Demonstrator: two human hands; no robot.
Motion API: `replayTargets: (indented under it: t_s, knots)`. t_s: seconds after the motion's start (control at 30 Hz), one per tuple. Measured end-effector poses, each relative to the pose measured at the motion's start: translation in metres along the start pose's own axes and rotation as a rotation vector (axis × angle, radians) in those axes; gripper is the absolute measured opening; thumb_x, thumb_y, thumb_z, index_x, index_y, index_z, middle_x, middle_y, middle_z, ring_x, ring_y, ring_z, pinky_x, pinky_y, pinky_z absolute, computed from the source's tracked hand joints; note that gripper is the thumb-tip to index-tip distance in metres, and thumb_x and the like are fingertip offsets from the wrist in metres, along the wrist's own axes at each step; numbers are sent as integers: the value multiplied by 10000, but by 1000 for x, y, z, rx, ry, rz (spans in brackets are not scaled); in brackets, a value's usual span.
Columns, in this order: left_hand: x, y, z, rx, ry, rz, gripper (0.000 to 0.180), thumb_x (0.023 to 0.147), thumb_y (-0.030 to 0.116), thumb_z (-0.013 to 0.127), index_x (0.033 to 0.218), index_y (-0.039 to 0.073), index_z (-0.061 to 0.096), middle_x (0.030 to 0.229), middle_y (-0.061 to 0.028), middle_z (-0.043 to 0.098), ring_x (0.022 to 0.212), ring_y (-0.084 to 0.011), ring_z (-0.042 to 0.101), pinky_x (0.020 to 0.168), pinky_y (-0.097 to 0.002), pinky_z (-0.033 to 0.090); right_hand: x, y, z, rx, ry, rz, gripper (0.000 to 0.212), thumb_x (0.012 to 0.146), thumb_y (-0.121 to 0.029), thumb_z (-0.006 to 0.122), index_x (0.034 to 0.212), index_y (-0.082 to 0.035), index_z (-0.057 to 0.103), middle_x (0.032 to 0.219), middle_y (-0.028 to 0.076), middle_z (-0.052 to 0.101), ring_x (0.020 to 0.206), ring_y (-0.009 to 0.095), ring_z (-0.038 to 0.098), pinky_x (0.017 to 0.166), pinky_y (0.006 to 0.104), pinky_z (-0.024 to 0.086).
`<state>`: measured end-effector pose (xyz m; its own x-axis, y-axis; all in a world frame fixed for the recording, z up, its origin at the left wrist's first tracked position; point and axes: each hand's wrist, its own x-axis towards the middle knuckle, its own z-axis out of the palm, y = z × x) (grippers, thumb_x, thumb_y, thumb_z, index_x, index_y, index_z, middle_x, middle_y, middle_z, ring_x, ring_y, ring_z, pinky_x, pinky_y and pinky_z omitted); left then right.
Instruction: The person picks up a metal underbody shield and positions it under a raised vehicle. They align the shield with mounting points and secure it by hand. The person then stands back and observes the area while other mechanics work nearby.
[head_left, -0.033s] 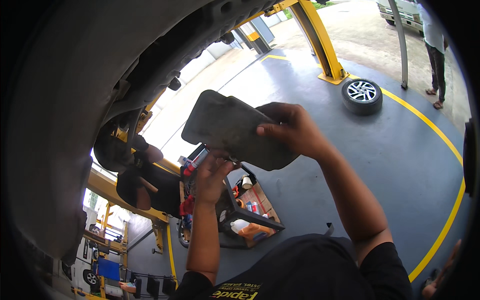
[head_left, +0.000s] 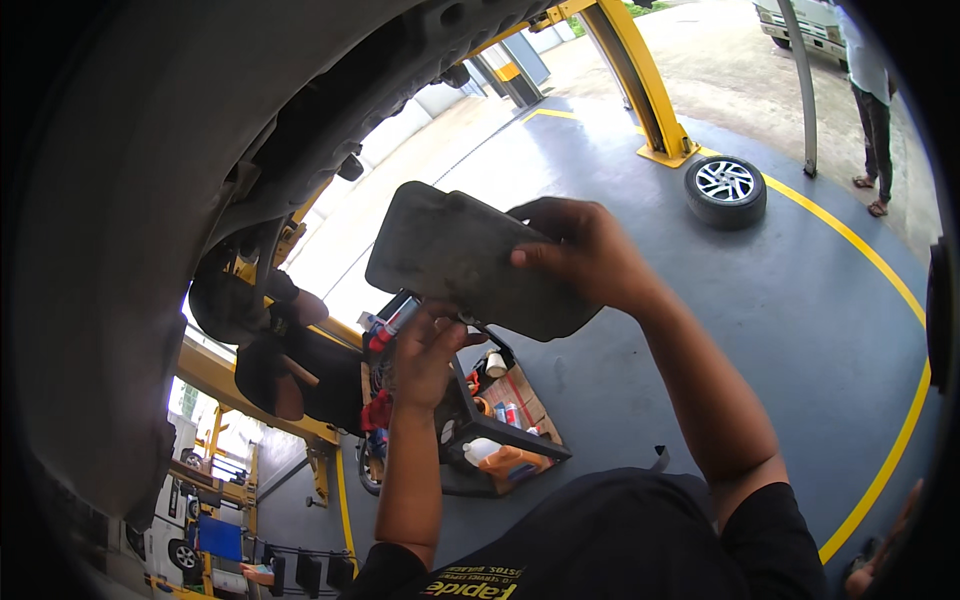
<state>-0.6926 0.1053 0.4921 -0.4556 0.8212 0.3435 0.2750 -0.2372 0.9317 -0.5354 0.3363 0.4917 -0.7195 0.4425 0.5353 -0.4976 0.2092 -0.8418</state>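
Dark grey, flat panel [head_left: 470,260] with rounded corners, held up in the air right around the middle of the view, between both hands. Its long axis runs on a slant: one short end points far left, the other points near right. The broad face is turned toward the wearer, so you're looking at it pretty much flat-on, and there's a little step in the far long edge up by the left end.

The right hand [head_left: 595,255] has it pinched over that far long edge, toward the right end, thumb lying on the face and the other fingers going behind. The left hand [head_left: 423,350] is up at the near long edge, fingers curled and touching it, but I honestly can't tell if it's gripping or just propping.

Past the left forearm there's a black-framed cart [head_left: 515,437] with an orange jug [head_left: 515,465] and a white cup [head_left: 495,364] on it. To the left, a co-worker in dark clothes [head_left: 325,385] is beside the cart, and the dark underside of a vehicle [head_left: 110,260] arches over the whole left side. Far right, a loose wheel [head_left: 725,190] lies flat on the grey floor [head_left: 640,400], near the foot of a yellow post [head_left: 645,90].
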Motion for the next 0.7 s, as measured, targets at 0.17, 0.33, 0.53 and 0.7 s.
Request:
replayTargets:
  t_s: [0.17, 0.33, 0.53, 0.7]
  knots:
    - [3, -15, 10, -154, 80, 180, 275, 989, 94, 619, 1255, 23, 608, 1206, -113, 684, 1124, -254, 684, 988, -475, 584, 18, -15, -22, 181, 127, 33, 382, 1072, -310, 575, 1250, 10, 685, 1008, 111, 751, 888, 151, 688, 857, 331, 549]
    - [5, -18, 14, -147, 149, 209, 265, 997, 132, 629, 1241, 30, 610, 1215, -116, 685, 1133, -258, 683, 1010, -480, 564, -1, -2, -39, -1, 219, 95, 391, 1061, -341, 573, 1234, -13, 696, 1035, 100, 750, 910, 164, 674, 865, 324, 520]
    - [3, -12, 18, -67, 282, 217, 250, 1003, 143, 627, 1225, 29, 607, 1150, -103, 684, 1068, -236, 684, 1016, -454, 560, -27, 14, -27, -307, 367, 38, 279, 963, -245, 681, 1160, -49, 700, 1027, 126, 717, 894, 263, 699, 814, 377, 542]
    - [-5, 11, 24, 225, 470, 86, 207, 971, 91, 687, 1151, 13, 619, 1052, -71, 661, 986, -184, 669, 967, -366, 561, -50, -9, 17, -628, 217, -69, 327, 928, -195, 700, 1233, -90, 646, 1068, 112, 654, 895, 322, 697, 804, 435, 560]
